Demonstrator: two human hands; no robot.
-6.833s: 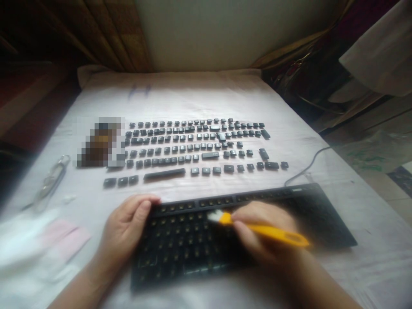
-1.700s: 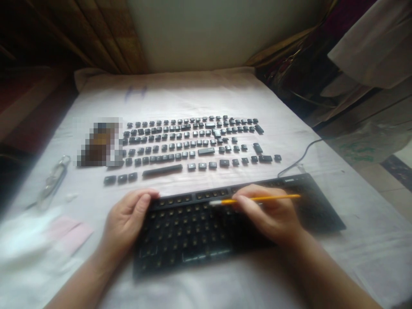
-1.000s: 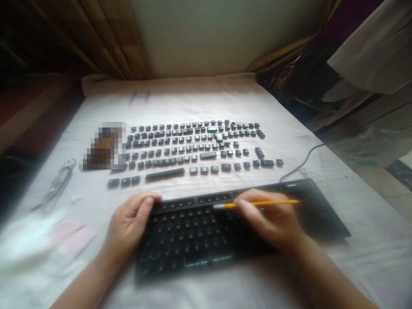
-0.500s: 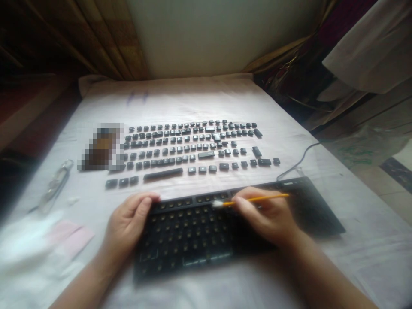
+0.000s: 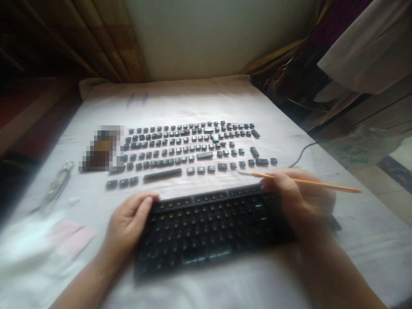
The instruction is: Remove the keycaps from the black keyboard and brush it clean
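A black keyboard [image 5: 206,227] with its keycaps off lies on the white cloth, bare key stems showing. My left hand [image 5: 130,221] grips its left end, thumb on top and fingers at the far edge. Over the keyboard's right part is my right hand [image 5: 302,197], closed around a thin paintbrush [image 5: 325,185] with a yellow-orange handle. The pale bristles point left, just beyond the keyboard's far edge and near the closest row of keycaps. Behind the keyboard, the removed black keycaps [image 5: 172,150] are laid out in rows, with the long space bar [image 5: 162,174] at the front.
At the left lie a pixelated rectangular object [image 5: 101,150], a clear tool-like item [image 5: 58,184], a pink piece [image 5: 73,236] and white material [image 5: 25,249]. The keyboard cable [image 5: 302,152] runs off the right edge of the cloth-covered surface [image 5: 193,101]. A plastic bag [image 5: 363,146] is beyond it.
My right hand has moved right with the paintbrush, taking the bristles off the key bed to beyond the keyboard's far edge. My left hand stays on the keyboard's left end.
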